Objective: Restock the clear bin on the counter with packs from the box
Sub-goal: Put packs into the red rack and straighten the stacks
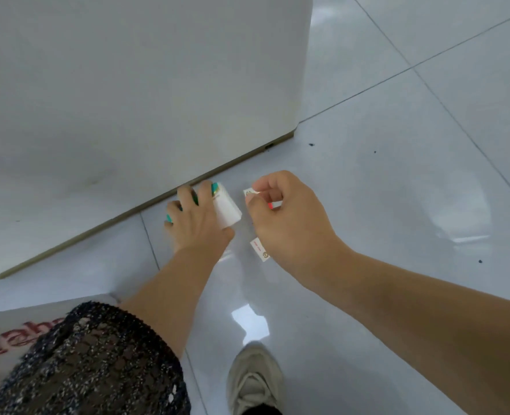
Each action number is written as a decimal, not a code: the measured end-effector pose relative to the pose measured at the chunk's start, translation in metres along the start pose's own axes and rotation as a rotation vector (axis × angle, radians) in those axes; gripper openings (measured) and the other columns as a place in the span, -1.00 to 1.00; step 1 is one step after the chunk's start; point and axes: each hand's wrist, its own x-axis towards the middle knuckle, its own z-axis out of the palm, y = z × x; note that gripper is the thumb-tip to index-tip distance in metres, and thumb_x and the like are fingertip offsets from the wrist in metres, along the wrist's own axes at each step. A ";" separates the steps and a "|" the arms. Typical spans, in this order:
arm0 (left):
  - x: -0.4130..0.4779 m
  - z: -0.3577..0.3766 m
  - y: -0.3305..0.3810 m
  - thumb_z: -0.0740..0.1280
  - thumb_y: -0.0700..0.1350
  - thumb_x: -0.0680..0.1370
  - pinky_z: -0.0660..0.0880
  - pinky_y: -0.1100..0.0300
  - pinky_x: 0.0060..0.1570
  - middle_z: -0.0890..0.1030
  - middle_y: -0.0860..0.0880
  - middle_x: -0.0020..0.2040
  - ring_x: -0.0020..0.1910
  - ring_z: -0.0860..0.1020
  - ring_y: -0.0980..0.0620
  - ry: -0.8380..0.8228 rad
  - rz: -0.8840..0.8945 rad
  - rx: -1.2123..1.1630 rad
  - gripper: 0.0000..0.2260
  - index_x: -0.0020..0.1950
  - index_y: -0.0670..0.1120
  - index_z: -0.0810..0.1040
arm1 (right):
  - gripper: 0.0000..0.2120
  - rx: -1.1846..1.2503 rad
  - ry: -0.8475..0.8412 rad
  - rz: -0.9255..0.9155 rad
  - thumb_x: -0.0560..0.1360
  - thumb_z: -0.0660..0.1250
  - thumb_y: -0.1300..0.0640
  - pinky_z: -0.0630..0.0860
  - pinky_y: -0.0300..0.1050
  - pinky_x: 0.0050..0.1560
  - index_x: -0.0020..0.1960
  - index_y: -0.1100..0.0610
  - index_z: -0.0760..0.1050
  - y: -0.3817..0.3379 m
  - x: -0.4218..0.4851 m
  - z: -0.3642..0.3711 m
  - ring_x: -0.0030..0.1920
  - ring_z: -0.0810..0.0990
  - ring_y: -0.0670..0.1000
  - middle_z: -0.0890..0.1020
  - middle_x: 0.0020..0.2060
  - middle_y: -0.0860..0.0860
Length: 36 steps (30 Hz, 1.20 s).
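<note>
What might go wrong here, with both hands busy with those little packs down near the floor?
1. The left hand grips several teal-and-white packs at once; the outermost sticks out sideways and may slip free.
2. The right hand only pinches its red-marked white pack at the fingertips, so it might drop onto the glossy floor.

Left hand (pixel 199 227) low, curled round teal-topped pack (pixel 227 211), right hand (pixel 291 218) just beside it, pinching red-marked pack (pixel 249 193)
</note>
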 end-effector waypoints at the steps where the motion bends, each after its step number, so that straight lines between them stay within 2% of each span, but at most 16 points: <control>1: -0.006 -0.014 0.002 0.39 0.00 0.40 0.39 -0.06 0.12 0.23 -0.14 0.27 0.20 0.30 -0.23 0.044 0.009 -0.068 -0.34 0.41 -0.01 0.16 | -0.86 0.004 -0.015 -0.019 0.54 0.26 0.05 0.47 -0.21 -0.06 0.10 0.00 0.44 -0.013 -0.008 -0.003 -0.07 0.54 -0.08 0.54 -0.03 -0.11; 3: -0.020 -0.040 0.005 0.19 0.14 0.39 0.28 0.10 0.04 0.25 -0.12 0.31 0.17 0.27 -0.19 0.127 0.067 -0.115 -0.36 0.43 -0.01 0.18 | -0.87 -0.013 -0.028 -0.070 0.54 0.25 0.06 0.45 -0.24 -0.06 0.09 -0.02 0.43 -0.039 -0.025 -0.012 -0.04 0.54 -0.09 0.53 -0.02 -0.12; 5: -0.036 -0.072 0.012 -0.07 0.23 0.28 0.12 0.21 0.06 0.26 -0.06 0.34 0.15 0.23 -0.11 0.185 0.116 -0.141 -0.24 0.45 -0.02 0.18 | -0.86 -0.038 -0.014 -0.140 0.53 0.26 0.06 0.50 -0.17 -0.01 0.09 -0.03 0.43 -0.069 -0.043 -0.025 -0.01 0.56 -0.08 0.53 -0.01 -0.13; 6: -0.046 -0.092 0.017 -0.11 0.24 0.25 0.08 0.24 0.07 0.25 -0.05 0.35 0.14 0.21 -0.07 0.215 0.129 -0.192 -0.20 0.46 -0.03 0.18 | -0.86 -0.042 -0.003 -0.182 0.53 0.26 0.07 0.51 -0.12 0.03 0.08 -0.03 0.42 -0.085 -0.053 -0.032 0.01 0.56 -0.07 0.53 0.01 -0.12; 8: -0.069 -0.138 0.029 -0.09 0.27 0.27 0.02 0.33 0.06 0.24 -0.04 0.36 0.10 0.18 0.01 0.298 0.162 -0.286 -0.19 0.47 -0.04 0.19 | -0.86 -0.071 0.023 -0.280 0.52 0.26 0.08 0.49 -0.14 0.09 0.08 -0.04 0.41 -0.121 -0.076 -0.049 0.07 0.52 -0.08 0.53 0.05 -0.12; 11: -0.114 -0.221 0.044 -0.04 0.28 0.31 0.06 0.41 0.07 0.26 -0.03 0.35 0.04 0.11 0.14 0.396 0.213 -0.415 -0.21 0.48 -0.05 0.20 | -0.82 -0.128 0.079 -0.454 0.52 0.26 0.08 0.34 -0.43 0.02 0.12 -0.04 0.41 -0.179 -0.116 -0.076 0.15 0.40 -0.13 0.48 0.09 -0.16; 14: -0.167 -0.310 0.052 0.16 0.25 0.30 0.26 0.30 0.07 0.26 0.01 0.24 0.07 0.18 0.19 0.454 0.232 -0.633 -0.21 0.47 -0.08 0.17 | -0.81 -0.183 0.090 -0.600 0.52 0.28 0.03 0.37 -0.39 0.10 0.07 -0.14 0.32 -0.241 -0.164 -0.100 0.15 0.35 -0.19 0.39 0.04 -0.24; 16: -0.201 -0.369 0.051 0.30 0.18 0.28 0.30 0.35 0.00 0.21 0.08 0.16 0.09 0.25 0.19 0.506 0.259 -0.710 -0.20 0.45 -0.07 0.17 | -0.82 -0.201 0.105 -0.722 0.51 0.26 -0.02 0.40 -0.34 0.12 0.06 -0.17 0.29 -0.284 -0.195 -0.110 0.14 0.34 -0.22 0.36 -0.01 -0.29; 18: -0.227 -0.426 0.047 0.38 0.11 0.27 0.32 0.47 -0.05 0.19 0.13 0.14 0.10 0.26 0.23 0.584 0.270 -0.705 -0.19 0.44 -0.07 0.17 | -0.81 -0.211 0.131 -0.844 0.45 0.21 -0.06 0.39 -0.34 0.10 0.06 -0.14 0.34 -0.333 -0.225 -0.119 0.12 0.34 -0.23 0.39 0.00 -0.27; 21: -0.252 -0.512 0.034 0.42 0.03 0.31 0.30 0.52 0.02 0.18 0.13 0.12 0.06 0.22 0.32 0.734 0.298 -0.687 -0.25 0.42 -0.07 0.17 | -0.69 -0.200 0.135 -1.010 0.41 0.16 -0.08 0.38 -0.25 0.14 0.11 -0.01 0.42 -0.410 -0.269 -0.128 0.14 0.39 -0.12 0.44 0.06 -0.14; 24: -0.276 -0.595 0.023 0.38 0.08 0.36 0.30 0.44 -0.02 0.13 0.21 0.09 0.07 0.21 0.24 0.866 0.339 -0.647 -0.30 0.41 0.04 0.13 | -0.66 -0.220 0.137 -1.150 0.41 0.18 -0.06 0.33 -0.20 0.19 0.15 0.01 0.40 -0.482 -0.309 -0.135 0.16 0.38 -0.10 0.43 0.10 -0.11; 28: -0.305 -0.696 0.001 0.32 0.12 0.31 0.33 0.24 0.04 0.27 0.02 0.13 0.08 0.24 0.14 1.003 0.366 -0.641 -0.30 0.39 -0.03 0.18 | -0.62 -0.224 0.176 -1.309 0.41 0.24 -0.01 0.38 -0.08 0.20 0.19 0.07 0.39 -0.567 -0.354 -0.143 0.15 0.41 -0.03 0.43 0.12 -0.05; 30: -0.319 -0.736 -0.016 0.29 0.17 0.29 0.32 0.17 0.13 0.27 0.06 0.15 0.12 0.30 0.08 1.031 0.351 -0.632 -0.28 0.40 -0.02 0.19 | -0.60 -0.219 0.191 -1.370 0.40 0.25 0.00 0.37 -0.11 0.21 0.21 0.08 0.37 -0.602 -0.373 -0.143 0.16 0.41 -0.03 0.42 0.13 -0.05; 32: -0.333 -0.769 -0.038 0.28 0.19 0.27 0.30 0.13 0.19 0.22 0.17 0.17 0.20 0.31 0.06 1.034 0.328 -0.562 -0.23 0.44 0.09 0.12 | -0.57 -0.263 0.171 -1.436 0.40 0.25 0.00 0.35 -0.11 0.26 0.24 0.05 0.32 -0.631 -0.391 -0.139 0.22 0.38 -0.03 0.39 0.18 -0.06; 36: -0.353 -0.818 -0.090 0.29 0.23 0.27 0.26 0.14 0.18 0.27 0.17 0.27 0.22 0.27 0.09 0.999 0.344 -0.365 -0.14 0.52 0.14 0.04 | -0.42 -0.566 0.058 -1.524 0.40 0.29 -0.07 0.26 0.01 0.40 0.36 -0.04 0.18 -0.675 -0.416 -0.127 0.41 0.21 0.01 0.22 0.38 -0.06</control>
